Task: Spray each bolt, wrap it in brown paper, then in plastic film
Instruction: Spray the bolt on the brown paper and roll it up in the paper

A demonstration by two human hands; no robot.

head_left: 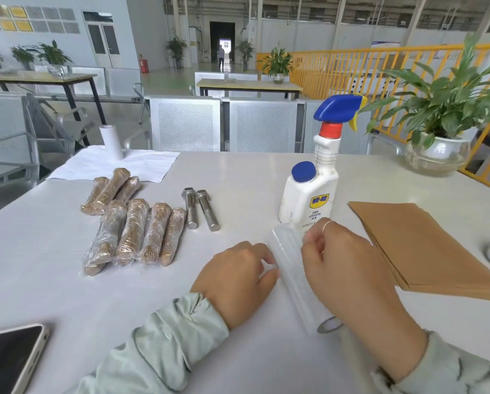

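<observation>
Head view: I have both hands on the film roll [293, 275], which lies on the table [238, 177] running away from me. My right hand [349, 268] curls over its right side, fingertips picking at the wrap near the far end; I judge it is feeling for the loose edge. My left hand [235, 282] sits against the roll's left side, fingers bent onto it, apparently to stop it rolling while the right one works. So both are grasping the roll, neither is released.

Just beyond my grip to the left lie two bare bolts [200, 209], side by side and unwrapped. Further left of them are the finished bundles [130, 223], brown paper under film, laid in a row out of the way. The spray bottle [312, 191] stands directly behind the roll, near my right fingertips. The paper stack [425, 245] lies to the right of my right hand, within easy reach for the next wrap.
</observation>
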